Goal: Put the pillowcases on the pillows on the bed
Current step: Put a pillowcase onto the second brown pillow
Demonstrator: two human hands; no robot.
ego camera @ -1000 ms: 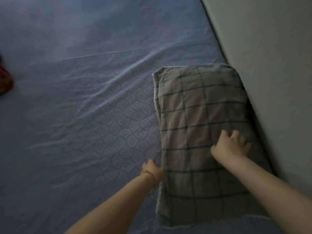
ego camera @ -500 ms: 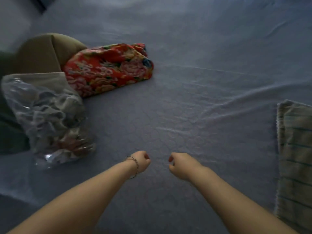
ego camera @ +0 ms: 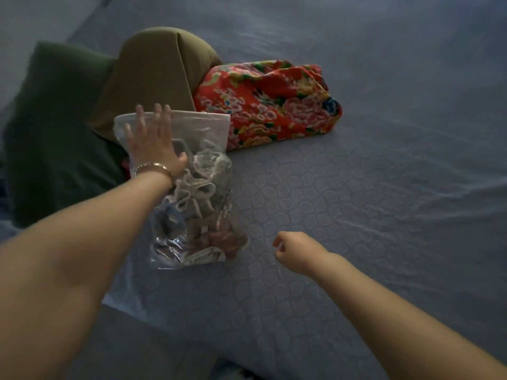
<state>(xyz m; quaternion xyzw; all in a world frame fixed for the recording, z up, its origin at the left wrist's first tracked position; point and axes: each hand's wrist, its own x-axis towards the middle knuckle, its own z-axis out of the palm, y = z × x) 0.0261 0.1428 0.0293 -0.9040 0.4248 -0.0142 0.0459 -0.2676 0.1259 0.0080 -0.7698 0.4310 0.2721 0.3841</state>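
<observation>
The left hand (ego camera: 153, 144), fingers spread, rests on the clear plastic bag (ego camera: 203, 193). Right of the bag, the right hand (ego camera: 297, 252) hangs loosely curled, empty. Just behind the bag lie the olive pillow (ego camera: 156, 69) and a red floral cloth (ego camera: 263, 105).

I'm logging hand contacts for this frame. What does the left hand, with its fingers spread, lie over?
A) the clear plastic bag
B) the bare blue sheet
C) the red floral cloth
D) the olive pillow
A: the left hand is spread over the upper part of the clear plastic bag, fingertips at the bag's top edge.
</observation>
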